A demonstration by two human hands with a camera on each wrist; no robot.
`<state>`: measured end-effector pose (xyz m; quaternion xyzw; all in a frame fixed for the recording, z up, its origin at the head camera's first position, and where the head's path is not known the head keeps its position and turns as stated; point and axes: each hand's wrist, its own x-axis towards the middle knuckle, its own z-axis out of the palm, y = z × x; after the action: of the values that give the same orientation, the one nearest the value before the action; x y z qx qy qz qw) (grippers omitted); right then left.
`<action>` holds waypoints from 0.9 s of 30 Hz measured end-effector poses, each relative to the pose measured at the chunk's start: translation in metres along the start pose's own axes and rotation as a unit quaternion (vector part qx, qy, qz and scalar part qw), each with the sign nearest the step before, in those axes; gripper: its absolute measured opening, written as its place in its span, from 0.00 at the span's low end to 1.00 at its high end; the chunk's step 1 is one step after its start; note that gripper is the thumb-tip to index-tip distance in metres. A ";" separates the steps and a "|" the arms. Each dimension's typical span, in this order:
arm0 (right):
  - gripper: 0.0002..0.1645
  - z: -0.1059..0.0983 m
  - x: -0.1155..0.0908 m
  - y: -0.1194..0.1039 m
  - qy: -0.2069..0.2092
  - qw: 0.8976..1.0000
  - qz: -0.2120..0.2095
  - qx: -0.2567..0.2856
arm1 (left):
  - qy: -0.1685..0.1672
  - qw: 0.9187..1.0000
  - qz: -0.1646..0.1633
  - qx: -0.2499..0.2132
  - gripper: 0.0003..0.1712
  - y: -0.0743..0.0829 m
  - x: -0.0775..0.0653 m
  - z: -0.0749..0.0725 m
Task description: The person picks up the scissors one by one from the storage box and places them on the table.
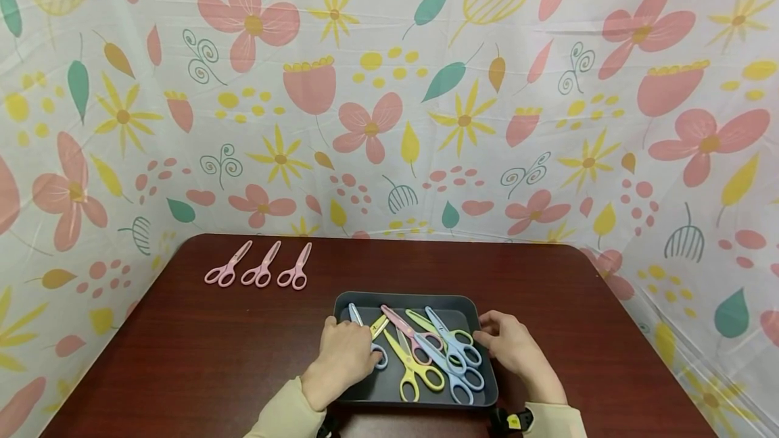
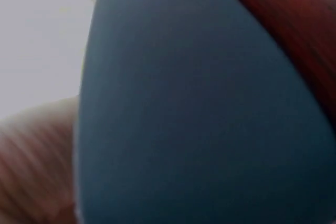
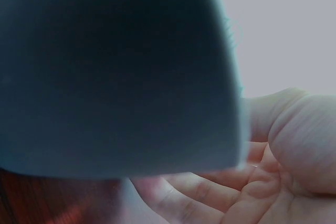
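Observation:
My left hand (image 1: 347, 351) is over the left side of a dark grey tray (image 1: 395, 394). Its thumb is beside a handle loop of the light blue scissors (image 1: 381, 358), whose blade shows beyond the knuckles. Most of its fingers are hidden, so I cannot tell what they hold. At the opposite side, my right hand (image 1: 514, 347) holds the tray's right edge with thumb and fingers. Inside the tray lie several overlapping scissors: yellow scissors (image 1: 409, 374), pink scissors (image 1: 398, 322), green scissors (image 1: 420, 320) and more blue scissors (image 1: 448, 336). Tray walls fill much of both wrist views.
Three pairs of pink scissors, the left (image 1: 228, 269), middle (image 1: 263, 269) and right (image 1: 297, 269), lie in a row at the table's back left. The brown table (image 1: 201, 357) meets a flower-printed cloth (image 1: 377, 154) behind and at the sides.

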<state>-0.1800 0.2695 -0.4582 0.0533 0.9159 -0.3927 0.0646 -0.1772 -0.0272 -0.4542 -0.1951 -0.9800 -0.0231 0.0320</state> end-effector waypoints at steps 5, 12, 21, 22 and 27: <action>0.15 0.000 -0.001 -0.002 -0.001 1.000 0.000 0.000 | -0.015 1.000 0.004 -0.016 0.22 -0.002 -0.002 -0.003; 0.15 0.000 -0.001 -0.002 -0.001 1.000 0.001 0.000 | -0.026 0.999 0.013 -0.014 0.17 -0.002 -0.004 -0.006; 0.15 0.000 -0.001 -0.002 -0.001 1.000 -0.002 0.001 | -0.019 1.000 0.005 -0.004 0.22 -0.001 -0.004 -0.007; 0.15 0.000 0.000 -0.002 -0.001 1.000 -0.002 0.002 | -0.016 1.000 0.003 -0.002 0.22 -0.001 -0.004 -0.007; 0.15 0.000 0.000 -0.001 -0.003 1.000 -0.005 0.002 | -0.004 1.000 0.004 0.016 0.19 -0.001 -0.004 -0.005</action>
<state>-0.1800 0.2689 -0.4575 0.0479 0.9149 -0.3954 0.0655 -0.1735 -0.0303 -0.4492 -0.1982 -0.9797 -0.0063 0.0308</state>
